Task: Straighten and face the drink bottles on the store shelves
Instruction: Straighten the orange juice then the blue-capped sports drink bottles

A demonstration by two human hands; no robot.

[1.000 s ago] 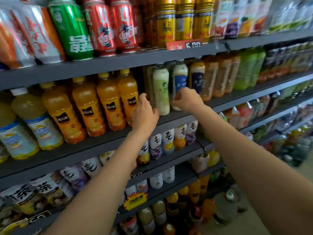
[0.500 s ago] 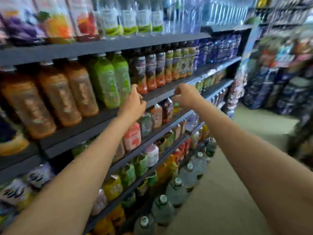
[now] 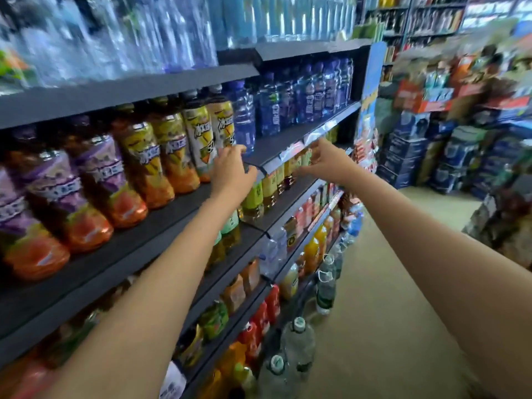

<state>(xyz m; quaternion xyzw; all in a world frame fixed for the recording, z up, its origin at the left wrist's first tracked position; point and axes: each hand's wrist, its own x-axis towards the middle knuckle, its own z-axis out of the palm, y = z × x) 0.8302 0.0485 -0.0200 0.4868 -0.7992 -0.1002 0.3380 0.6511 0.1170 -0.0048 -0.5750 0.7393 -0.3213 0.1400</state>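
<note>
Juice bottles with purple labels and yellow labels stand in a row on a dark shelf, with blue water bottles to their right. My left hand reaches to the foot of the last yellow-labelled bottle and the first blue one, fingers loosely bent, gripping nothing that I can make out. My right hand stretches further along, fingers extended at the shelf's front edge by the price tags, above small yellow tea bottles one shelf down. The picture is blurred by motion.
Lower shelves hold several mixed drink bottles. Large water bottles stand on the floor at the foot of the rack. Stacked blue cases and other goods line the far side of the beige aisle floor.
The view has swept right along the rack, from orange juice past green and brown tea bottles to purple and yellow juices and blue water. Both hands moved right with it, holding nothing.
</note>
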